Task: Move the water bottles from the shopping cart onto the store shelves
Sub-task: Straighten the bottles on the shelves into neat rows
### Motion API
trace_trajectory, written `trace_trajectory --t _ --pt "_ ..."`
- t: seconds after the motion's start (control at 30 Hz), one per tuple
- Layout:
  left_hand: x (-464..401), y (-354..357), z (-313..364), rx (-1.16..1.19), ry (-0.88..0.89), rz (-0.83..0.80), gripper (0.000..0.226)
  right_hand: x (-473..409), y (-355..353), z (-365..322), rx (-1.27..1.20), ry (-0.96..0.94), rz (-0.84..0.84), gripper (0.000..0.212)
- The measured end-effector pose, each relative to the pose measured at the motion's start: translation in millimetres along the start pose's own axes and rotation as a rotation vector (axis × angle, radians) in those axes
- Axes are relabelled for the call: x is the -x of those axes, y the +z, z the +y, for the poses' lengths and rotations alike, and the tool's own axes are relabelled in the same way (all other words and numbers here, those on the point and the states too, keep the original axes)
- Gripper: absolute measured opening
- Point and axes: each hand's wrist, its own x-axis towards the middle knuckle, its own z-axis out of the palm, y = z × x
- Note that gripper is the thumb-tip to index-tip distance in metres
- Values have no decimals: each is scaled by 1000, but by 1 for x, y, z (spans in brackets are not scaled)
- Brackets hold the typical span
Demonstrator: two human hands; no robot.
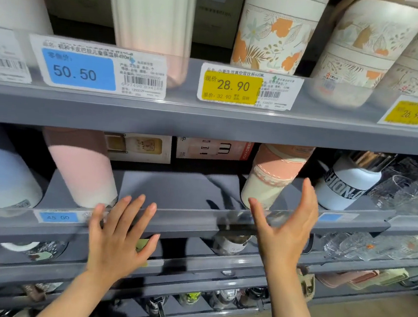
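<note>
Both hands are empty: the left hand (119,236) lies flat at the middle shelf (183,220) front edge, the right hand (283,228) cupped open near a cream-and-pink bottle (270,177), probably steadying it. Beyond, a pink bottle (83,168) stands leftward. The shopping cart is out of view; upper bottles are cut off.
</note>
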Motion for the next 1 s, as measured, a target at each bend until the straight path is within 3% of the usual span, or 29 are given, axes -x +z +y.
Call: trace_trajectory --t 0.07,0.37,0.53,0.63,0.8,1.0 --pt "-1 -3 -1 9 -1 -32 59 13 2 -7 9 -68 -12 82" --pt "-3 -10 4 -1 -69 -103 61 39 12 -48 -150 -30 -216 63" --pt "-1 -23 -4 170 -41 -158 63 55 38 -82 -226 -32 -228 62" --pt "19 -38 -29 276 50 -127 55 69 66 -116 -273 -14 -283 66" --pt "57 -62 -99 232 -160 21 52 85 122 -182 -304 44 -348 85" --pt "89 -58 -176 162 -263 17 67 99 168 -221 -248 261 -341 104"
